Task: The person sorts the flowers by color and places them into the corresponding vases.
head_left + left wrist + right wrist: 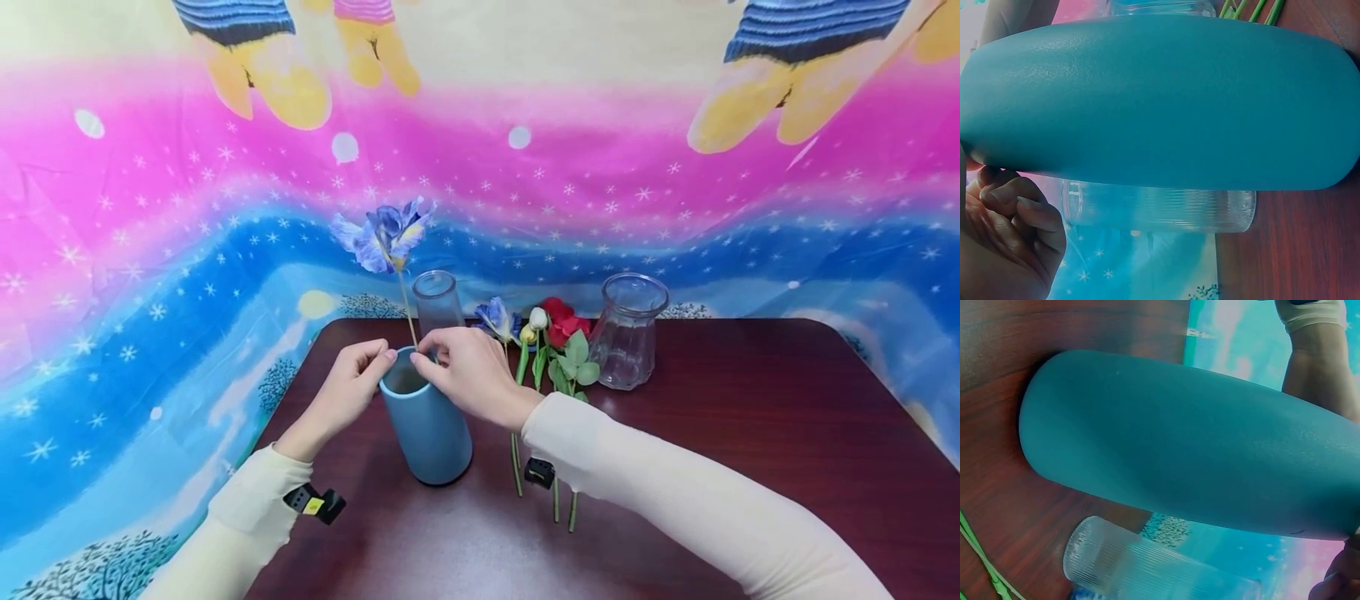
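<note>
A blue-grey vase (pixel 427 433) stands upright on the table, its opening toward me. My left hand (pixel 348 387) grips the left side of its rim, thumb at the opening and other fingers curled outside; the left wrist view shows these curled fingers (pixel 1029 209) beside the vase wall (pixel 1166 106). A purple-blue artificial iris (pixel 386 237) rises from the far rim, leaning slightly left. Thumb and forefinger of my right hand (pixel 476 367) pinch its stem right at the rim. In the right wrist view the vase (pixel 1179 444) hides most of the fingers.
Behind the vase stands a tall clear glass (pixel 438 300). To the right lie another iris (pixel 497 319), a white tulip (pixel 537 318), a red rose (pixel 562 321) and green stems. A wide clear glass vase (pixel 626 342) stands beyond them on the dark wooden table (pixel 750 433).
</note>
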